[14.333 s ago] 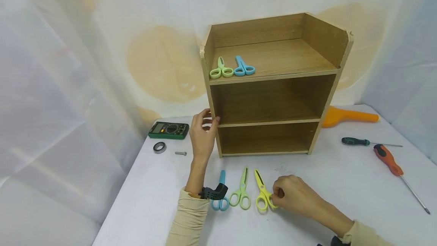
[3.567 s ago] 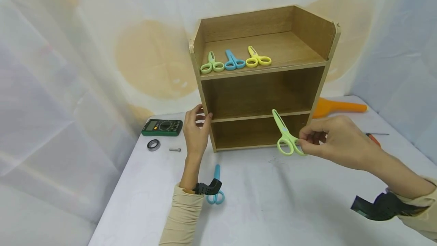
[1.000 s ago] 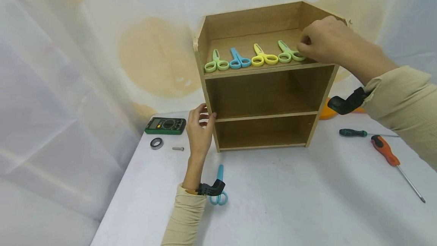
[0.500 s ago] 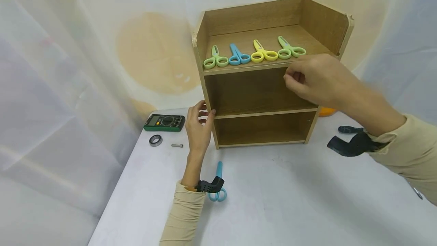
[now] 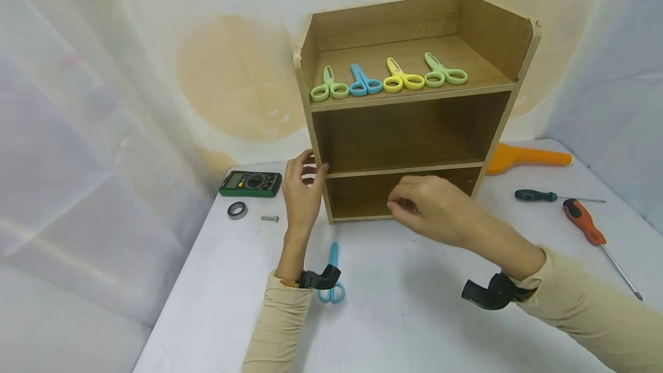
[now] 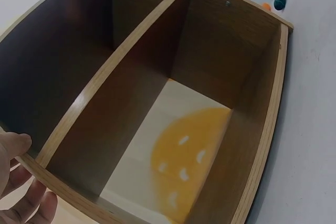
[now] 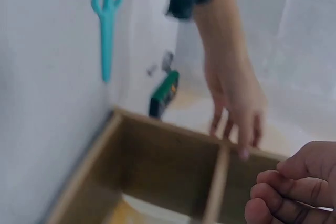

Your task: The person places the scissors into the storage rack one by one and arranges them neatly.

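Observation:
My left hand (image 5: 303, 191) grips the left side panel of a wooden shelf (image 5: 409, 170), thumb at the front edge and fingers behind. In the left wrist view its fingers (image 6: 31, 203) wrap that panel by the middle board. My right hand (image 5: 440, 212) holds nothing, its fingers loosely curled, in front of the lowest compartment. On the top board lie green scissors (image 5: 328, 85), blue scissors (image 5: 364, 81), yellow scissors (image 5: 400, 76) and a second green pair of scissors (image 5: 441, 72) in a row. Another pair of blue scissors (image 5: 334, 255) lies on the table, partly hidden by the left wrist strap.
Left of the shelf are a green multimeter (image 5: 251, 183), a ring bearing (image 5: 237, 210) and a small bolt (image 5: 270, 219). At right lie an orange tool (image 5: 533, 157), a dark green screwdriver (image 5: 538, 195) and an orange-handled screwdriver (image 5: 585, 222). A white sheet (image 5: 103, 131) hangs around the table.
The yellow scissors and then the second green pair went from table to top board. My right hand let go of the green pair and came down to the left. The left hand stays put.

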Demonstrator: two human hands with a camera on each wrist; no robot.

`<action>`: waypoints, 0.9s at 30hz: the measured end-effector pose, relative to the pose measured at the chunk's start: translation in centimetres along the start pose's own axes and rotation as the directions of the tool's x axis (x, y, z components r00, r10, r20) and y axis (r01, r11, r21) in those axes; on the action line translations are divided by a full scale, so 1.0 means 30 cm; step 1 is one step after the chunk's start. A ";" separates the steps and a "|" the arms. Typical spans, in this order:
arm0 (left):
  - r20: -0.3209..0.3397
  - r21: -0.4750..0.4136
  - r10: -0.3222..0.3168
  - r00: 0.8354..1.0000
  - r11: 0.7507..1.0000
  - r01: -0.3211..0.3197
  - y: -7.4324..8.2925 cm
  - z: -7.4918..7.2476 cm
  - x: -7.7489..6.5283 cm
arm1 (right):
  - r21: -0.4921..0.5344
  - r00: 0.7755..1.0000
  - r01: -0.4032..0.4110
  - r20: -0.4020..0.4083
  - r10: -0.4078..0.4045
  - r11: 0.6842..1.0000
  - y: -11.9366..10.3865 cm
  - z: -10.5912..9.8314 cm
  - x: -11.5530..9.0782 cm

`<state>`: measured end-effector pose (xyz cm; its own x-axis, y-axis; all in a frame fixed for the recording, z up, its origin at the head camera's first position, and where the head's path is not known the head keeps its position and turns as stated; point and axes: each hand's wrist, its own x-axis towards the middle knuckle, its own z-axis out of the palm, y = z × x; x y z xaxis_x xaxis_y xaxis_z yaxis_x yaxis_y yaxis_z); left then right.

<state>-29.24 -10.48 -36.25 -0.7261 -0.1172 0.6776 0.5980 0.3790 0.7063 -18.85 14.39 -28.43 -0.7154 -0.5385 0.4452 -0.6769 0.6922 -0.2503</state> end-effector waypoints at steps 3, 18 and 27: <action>0.002 0.004 -0.005 1.000 1.000 0.005 0.001 -0.004 0.002 | 0.048 1.000 0.003 0.027 -0.004 0.999 -0.016 0.072 -0.014; 0.023 -0.001 -0.011 1.000 1.000 0.011 0.007 -0.010 0.011 | 0.233 0.990 -0.029 0.138 -0.003 0.972 -0.045 0.337 -0.061; 0.028 -0.003 -0.009 1.000 1.000 0.009 0.006 -0.010 0.010 | 0.317 0.971 -0.112 0.234 0.036 0.942 -0.065 0.416 -0.079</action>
<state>-29.24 -10.73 -35.86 -0.7408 -0.0948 0.6650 0.5921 0.3752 0.7131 -18.01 8.32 -39.72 -0.7602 -0.6107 0.2219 -0.6125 0.5595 -0.5584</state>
